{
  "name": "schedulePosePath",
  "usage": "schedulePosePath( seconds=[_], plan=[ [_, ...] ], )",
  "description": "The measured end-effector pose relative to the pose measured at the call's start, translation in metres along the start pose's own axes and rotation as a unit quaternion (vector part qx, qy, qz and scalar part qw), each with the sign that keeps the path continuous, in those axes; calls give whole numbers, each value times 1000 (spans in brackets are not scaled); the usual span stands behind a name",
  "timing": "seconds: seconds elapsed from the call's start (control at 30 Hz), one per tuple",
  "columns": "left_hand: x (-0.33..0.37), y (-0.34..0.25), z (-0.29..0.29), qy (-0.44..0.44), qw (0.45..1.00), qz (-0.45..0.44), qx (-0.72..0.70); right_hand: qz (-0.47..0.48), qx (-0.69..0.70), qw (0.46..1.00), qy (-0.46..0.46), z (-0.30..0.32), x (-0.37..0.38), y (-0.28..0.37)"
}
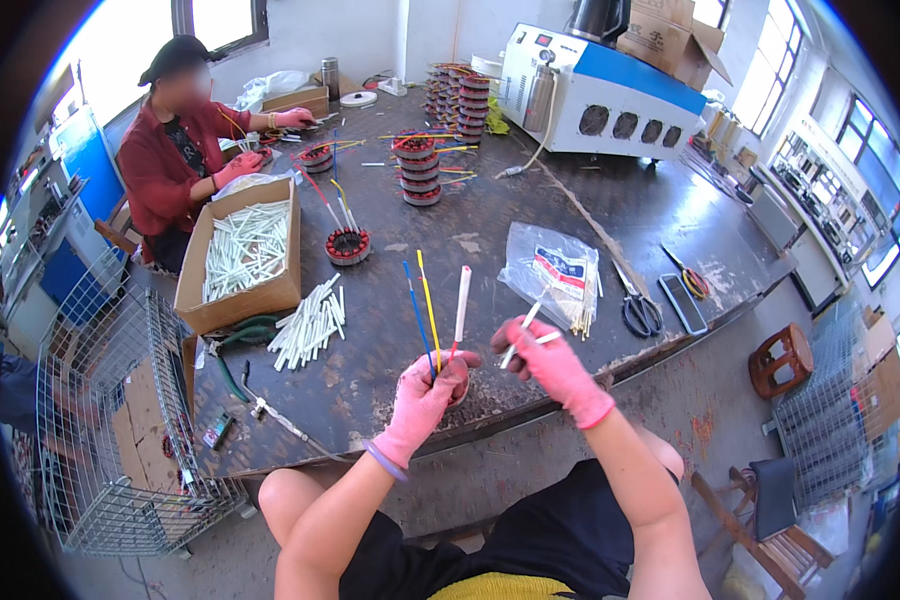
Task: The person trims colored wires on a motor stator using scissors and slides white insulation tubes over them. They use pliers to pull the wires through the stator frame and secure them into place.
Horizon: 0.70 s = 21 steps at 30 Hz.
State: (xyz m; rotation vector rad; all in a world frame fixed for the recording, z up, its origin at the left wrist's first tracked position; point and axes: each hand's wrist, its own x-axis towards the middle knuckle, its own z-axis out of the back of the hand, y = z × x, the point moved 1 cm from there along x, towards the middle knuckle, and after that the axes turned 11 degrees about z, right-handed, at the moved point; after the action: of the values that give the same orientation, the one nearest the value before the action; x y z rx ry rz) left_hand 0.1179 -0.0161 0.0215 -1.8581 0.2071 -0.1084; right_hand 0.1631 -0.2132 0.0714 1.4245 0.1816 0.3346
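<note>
My left hand [422, 402], in a pink glove, is closed around a small motor stator [459, 394] at the table's near edge; my fingers hide most of it. Upright from it stand a blue wire [420, 315], a yellow wire [429, 305] and a red wire with a white sleeve [462, 305] over it. To the right, my gloved right hand [560, 375] pinches white sleeves [533, 340], apart from the stator. Beyond my left hand, another stator [347, 246] with red windings rests on the table, its wires pointing up. Loose white sleeves [310, 325] lie left of it.
A cardboard box [240, 255] full of white sleeves stands at left. Stacked stators [418, 170] sit farther back. A clear plastic bag [550, 265], black scissors [638, 310], a phone [682, 303] and orange-handled scissors [692, 280] lie at right. A co-worker [175, 150] works across the left corner.
</note>
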Motion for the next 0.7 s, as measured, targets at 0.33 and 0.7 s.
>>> schedulePosePath(
  seconds=[0.33,0.7],
  plan=[
    [-1,0,2,-2,1000,-23,2,233,-444,865,29,-6,0,-70],
    [1,3,4,-9,999,-39,22,166,121,979,17,-28,14,76]
  ],
)
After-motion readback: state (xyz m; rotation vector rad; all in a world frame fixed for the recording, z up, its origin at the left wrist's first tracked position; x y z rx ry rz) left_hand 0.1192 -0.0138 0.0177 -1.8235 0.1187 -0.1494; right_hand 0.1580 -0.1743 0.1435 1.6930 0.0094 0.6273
